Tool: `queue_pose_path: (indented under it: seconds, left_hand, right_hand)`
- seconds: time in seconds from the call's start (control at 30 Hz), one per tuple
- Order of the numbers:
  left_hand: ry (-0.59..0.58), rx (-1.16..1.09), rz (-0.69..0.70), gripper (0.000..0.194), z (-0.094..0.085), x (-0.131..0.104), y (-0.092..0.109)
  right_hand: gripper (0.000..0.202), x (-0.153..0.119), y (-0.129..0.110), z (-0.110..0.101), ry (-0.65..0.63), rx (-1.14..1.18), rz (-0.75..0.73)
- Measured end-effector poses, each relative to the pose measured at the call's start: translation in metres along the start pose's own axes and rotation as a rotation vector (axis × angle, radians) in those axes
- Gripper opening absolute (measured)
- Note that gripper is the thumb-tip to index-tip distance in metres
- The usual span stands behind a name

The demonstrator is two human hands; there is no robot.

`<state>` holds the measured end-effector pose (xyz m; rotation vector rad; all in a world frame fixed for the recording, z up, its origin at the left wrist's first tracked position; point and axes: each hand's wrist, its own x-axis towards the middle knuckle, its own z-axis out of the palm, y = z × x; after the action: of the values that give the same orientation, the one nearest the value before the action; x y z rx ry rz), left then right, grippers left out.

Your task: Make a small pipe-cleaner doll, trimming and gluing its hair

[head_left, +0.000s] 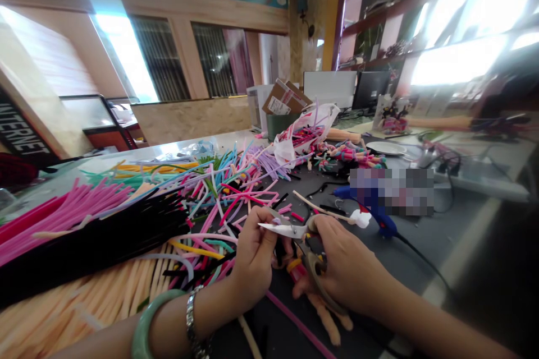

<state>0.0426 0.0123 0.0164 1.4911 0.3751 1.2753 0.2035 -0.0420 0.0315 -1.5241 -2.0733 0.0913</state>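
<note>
My right hand (351, 261) is wrapped round the handles of a pair of scissors (290, 230), whose blades point left and stand slightly apart. Just left of them, my left hand (255, 255) is closed in a pinch, its thumb and fingers at the blades. A small pale lilac piece (277, 221) shows at its fingertips; its kind is too small to make out. Under the scissors lies a small figure of fuzzy stems (298, 270), with peach limbs and a red and yellow middle. Part of it is hidden by my right hand.
Bundles of black stems (105, 230), pink stems (84, 207) and peach stems (96, 297) fill the left side. Loose coloured stems are scattered ahead. A blue glue gun (370, 205) with a trailing cord lies at the right. Behind are a plastic bag (286, 148) and a cardboard box (286, 98).
</note>
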Motion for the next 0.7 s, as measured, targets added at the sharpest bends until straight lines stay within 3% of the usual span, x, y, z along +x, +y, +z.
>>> queue_pose_path:
  seconds: [0.17,0.47,0.7]
  left_hand:
    - [-0.014,0.043,-0.007,0.016,0.0016,0.0007,0.0032]
    - [-0.025,0.060,-0.051,0.016,0.0018,0.0004,0.0026]
    - [-0.028,0.058,-0.065,0.017,0.0020,-0.0005,0.0024]
  right_hand:
    - [0.030,-0.0004,0.0001,-0.0011,0.026,-0.017,-0.050]
    - [0.048,-0.0020,0.0001,-0.0017,-0.059,0.096,0.012]
    - [0.054,0.0003,-0.0003,0.0015,-0.060,0.041,0.017]
